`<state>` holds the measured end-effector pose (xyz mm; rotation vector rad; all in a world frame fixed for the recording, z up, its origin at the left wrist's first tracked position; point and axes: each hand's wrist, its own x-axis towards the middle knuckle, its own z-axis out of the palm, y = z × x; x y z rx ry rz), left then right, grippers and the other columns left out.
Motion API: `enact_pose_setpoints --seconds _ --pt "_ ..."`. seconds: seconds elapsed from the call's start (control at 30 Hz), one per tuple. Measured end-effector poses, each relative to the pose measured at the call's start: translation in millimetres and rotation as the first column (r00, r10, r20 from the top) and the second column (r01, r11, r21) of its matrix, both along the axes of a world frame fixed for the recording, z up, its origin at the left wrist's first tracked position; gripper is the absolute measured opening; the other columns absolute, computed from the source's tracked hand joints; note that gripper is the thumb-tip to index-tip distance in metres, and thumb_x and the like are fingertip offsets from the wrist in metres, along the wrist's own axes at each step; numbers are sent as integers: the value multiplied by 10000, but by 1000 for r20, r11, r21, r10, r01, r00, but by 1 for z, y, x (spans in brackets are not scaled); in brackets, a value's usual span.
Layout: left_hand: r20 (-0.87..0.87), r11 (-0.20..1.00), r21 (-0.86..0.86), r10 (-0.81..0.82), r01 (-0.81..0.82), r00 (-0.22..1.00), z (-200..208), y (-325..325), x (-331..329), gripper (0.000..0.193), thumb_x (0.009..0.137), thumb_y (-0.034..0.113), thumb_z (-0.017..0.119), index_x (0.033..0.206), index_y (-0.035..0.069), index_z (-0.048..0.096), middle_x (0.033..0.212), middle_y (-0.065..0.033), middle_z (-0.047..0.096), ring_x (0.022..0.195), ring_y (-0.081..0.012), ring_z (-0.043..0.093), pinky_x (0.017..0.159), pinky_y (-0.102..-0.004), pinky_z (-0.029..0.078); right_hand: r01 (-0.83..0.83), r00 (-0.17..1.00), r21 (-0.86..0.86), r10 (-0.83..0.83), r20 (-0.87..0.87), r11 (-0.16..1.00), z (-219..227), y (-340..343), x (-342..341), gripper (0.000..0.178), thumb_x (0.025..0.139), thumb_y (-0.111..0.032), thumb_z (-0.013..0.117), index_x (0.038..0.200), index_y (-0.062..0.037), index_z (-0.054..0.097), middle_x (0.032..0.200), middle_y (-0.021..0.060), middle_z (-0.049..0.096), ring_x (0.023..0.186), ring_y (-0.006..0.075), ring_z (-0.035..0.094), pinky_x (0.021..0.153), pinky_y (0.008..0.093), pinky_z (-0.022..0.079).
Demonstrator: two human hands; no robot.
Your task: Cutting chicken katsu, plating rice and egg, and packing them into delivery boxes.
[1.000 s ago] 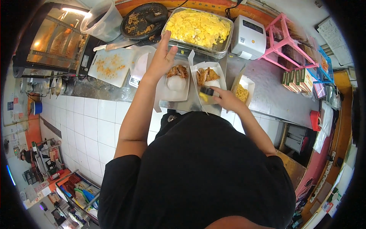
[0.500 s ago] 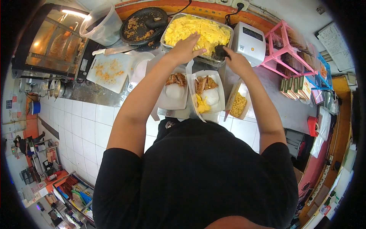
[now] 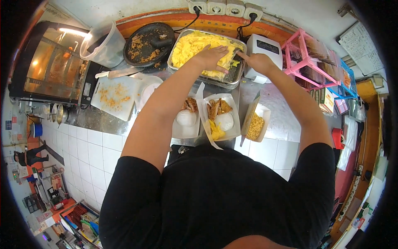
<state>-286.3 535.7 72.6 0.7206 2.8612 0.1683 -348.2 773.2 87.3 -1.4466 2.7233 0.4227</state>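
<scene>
A rectangular metal tray (image 3: 234, 85) heaped with yellow scrambled egg (image 3: 195, 46) stands against the back wall. My left hand (image 3: 213, 59) lies over the egg, fingers stretched out and thumb apart. At the tray's right end my right hand (image 3: 259, 63) is closed on a dark utensil (image 3: 237, 51), mostly hidden, its tip in the egg. Nearer me, an open paper box (image 3: 235, 129) holds white rice (image 3: 224, 122), browned meat (image 3: 214, 108) and some egg. Left of it, another box (image 3: 191, 133) has rice and meat, partly covered by my left forearm.
Noodles (image 3: 255, 127) fill a third box on the right. A stone mortar (image 3: 146, 54), knife (image 3: 118, 73), cutting board (image 3: 117, 95) and clear bucket (image 3: 108, 52) stand left, beside a lit glass cabinet (image 3: 54, 62). A white machine (image 3: 265, 49) and pink rack (image 3: 309, 62) stand right.
The view has shifted, showing more of the back wall and sockets. My hands have moved over the tray; the egg at its right end is lower, and bare mesh shows there.
</scene>
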Motion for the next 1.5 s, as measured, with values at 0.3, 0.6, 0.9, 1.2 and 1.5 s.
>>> enact_pose_setpoints --seconds 0.3,0.6,0.9,1.2,1.5 --pt "-166 999 41 22 -15 986 -17 12 9 945 784 693 449 1438 63 184 1514 -101 139 1400 -213 114 1115 -485 136 540 821 -371 -376 430 756 -56 -33 30 455 897 -193 434 1245 88 351 840 312 604 735 375 638 630 446 511" --pt "-127 992 125 27 -11 992 -20 -4 20 815 860 598 418 1431 55 207 1511 -119 143 1394 -248 143 1102 -477 174 954 -143 270 596 790 -128 -32 -79 74 251 986 -267 308 978 -24 368 644 46 381 409 96 237 327 227 212" --pt "-129 990 79 125 -116 984 -13 4 21 874 833 670 372 1436 62 196 1513 -104 143 1394 -241 142 1108 -463 167 988 8 58 418 909 -145 -30 -70 59 201 967 -279 381 1021 -89 420 614 2 359 403 79 293 334 235 205" --pt "-207 990 4 140 -142 968 -23 7 29 836 855 628 372 1452 86 150 1523 -94 99 1405 -265 66 1110 -503 95 983 -122 181 602 789 -39 -26 -59 82 193 960 -269 409 871 -99 390 566 -28 306 379 72 214 324 233 167" --pt "-309 953 294 171 -77 936 -4 13 37 1010 749 686 478 1445 44 128 1502 -166 133 1396 -319 77 1100 -531 57 926 -248 376 719 649 -20 -34 -39 81 332 972 -308 370 717 -101 322 555 -23 252 397 84 198 319 233 165"
